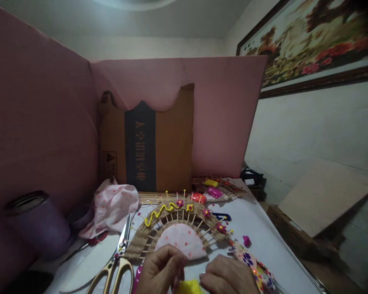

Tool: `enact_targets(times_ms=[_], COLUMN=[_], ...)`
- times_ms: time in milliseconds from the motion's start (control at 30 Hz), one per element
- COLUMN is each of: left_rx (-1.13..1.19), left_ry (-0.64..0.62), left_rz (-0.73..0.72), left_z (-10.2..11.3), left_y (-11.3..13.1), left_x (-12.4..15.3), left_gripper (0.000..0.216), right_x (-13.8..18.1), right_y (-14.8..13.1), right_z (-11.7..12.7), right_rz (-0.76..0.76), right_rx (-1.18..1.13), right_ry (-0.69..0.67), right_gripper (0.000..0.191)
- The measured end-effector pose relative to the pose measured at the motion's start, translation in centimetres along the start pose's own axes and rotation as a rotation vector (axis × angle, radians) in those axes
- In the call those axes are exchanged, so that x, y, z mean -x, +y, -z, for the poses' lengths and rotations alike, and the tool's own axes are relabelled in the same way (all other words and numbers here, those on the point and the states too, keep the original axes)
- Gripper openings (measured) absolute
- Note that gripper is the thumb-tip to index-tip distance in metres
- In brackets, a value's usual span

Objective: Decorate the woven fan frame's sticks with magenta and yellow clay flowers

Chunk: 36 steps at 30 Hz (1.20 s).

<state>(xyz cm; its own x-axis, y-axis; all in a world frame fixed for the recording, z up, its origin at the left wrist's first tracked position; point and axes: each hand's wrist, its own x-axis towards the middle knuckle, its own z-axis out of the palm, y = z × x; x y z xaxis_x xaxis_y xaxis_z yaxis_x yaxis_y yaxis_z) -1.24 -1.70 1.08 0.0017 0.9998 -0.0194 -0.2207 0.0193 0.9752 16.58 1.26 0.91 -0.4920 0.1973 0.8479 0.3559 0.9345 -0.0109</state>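
At the bottom edge, a lump of soft yellow clay shows between my hands, partly cut off by the frame. My left hand is closed, its thumb and fingertips pinched at the clay's left side. The fingers of my right hand are curled together close by the clay's right edge; what they grip is hidden. Just beyond lies a half-round woven twine piece with stick spokes, a dotted fabric centre, a wavy yellow clay strip and clay flowers.
Gold-handled scissors lie open at left, near dotted cloth and a purple cup. A flower-patterned item and a magenta clay bit are right. Clay packets and cardboard stand behind.
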Motion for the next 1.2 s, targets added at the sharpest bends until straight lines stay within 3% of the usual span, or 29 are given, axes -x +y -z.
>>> enact_targets(times_ms=[167,400,533,800,1200], left_rx=[-0.024,0.09,0.037,0.047,-0.146], left_ry=[-0.007,-0.113,-0.106,-0.186,-0.189], left_rz=[-0.025,-0.008,-0.014,0.078,0.078], left_z=[-0.3,-0.3,-0.4,-0.9,-0.7], left_y=[0.0,-0.6,-0.5,-0.2,0.4], left_x=[0.4,0.3,0.4,0.9,1.1], left_gripper=[0.035,0.026,0.029,0.03,0.029], right_x=[0.4,-0.3,-0.2,0.3,0.6], right_y=[-0.4,-1.0,-0.9,-0.9,-1.1], right_z=[-0.3,0.1,-0.1,-0.5,-0.3], right_rz=[0.033,-0.004,0.019,0.036,-0.075], right_rx=[0.012,-0.008,0.003,0.011,-0.119], right_ry=[0.045,0.038,0.047,0.031,-0.013], right_gripper=[0.023,0.023,0.015,0.015,0.011])
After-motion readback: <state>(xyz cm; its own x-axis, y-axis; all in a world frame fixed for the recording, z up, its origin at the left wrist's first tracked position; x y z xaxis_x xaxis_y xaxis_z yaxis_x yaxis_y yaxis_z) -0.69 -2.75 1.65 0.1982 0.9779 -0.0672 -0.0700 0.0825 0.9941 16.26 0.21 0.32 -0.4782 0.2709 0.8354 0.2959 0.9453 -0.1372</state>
